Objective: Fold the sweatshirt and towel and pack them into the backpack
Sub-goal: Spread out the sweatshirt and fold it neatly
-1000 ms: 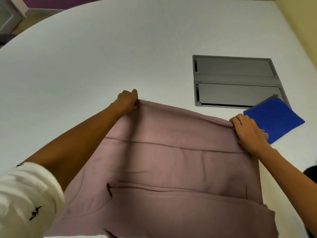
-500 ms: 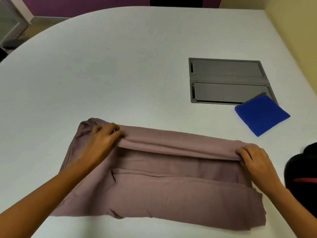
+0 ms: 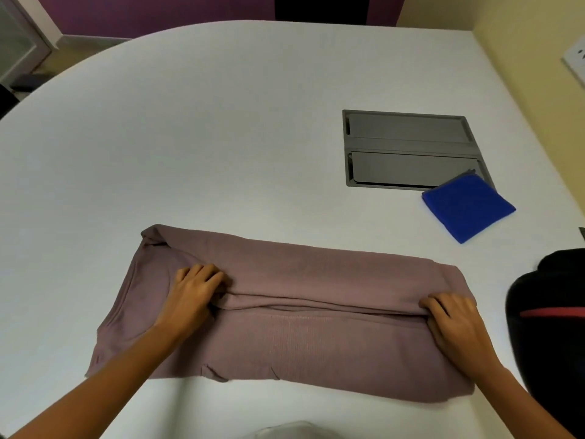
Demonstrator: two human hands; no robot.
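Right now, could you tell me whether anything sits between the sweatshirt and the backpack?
Nothing visible does: only bare table separates the sweatshirt from the black backpack at its right. The folded blue towel lies farther back, off that path.

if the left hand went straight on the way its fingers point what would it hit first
The folded-over layer of the sweatshirt, right ahead of the left hand. Past it, probably only bare table, though depth is unclear.

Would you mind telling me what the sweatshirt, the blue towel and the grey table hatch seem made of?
Sweatshirt: soft matte knit, probably cotton fleece; it drapes and shows fine ribbing. Towel: likely microfibre; fuzzy, matte surface. Hatch: seemingly brushed metal; dull, even sheen.
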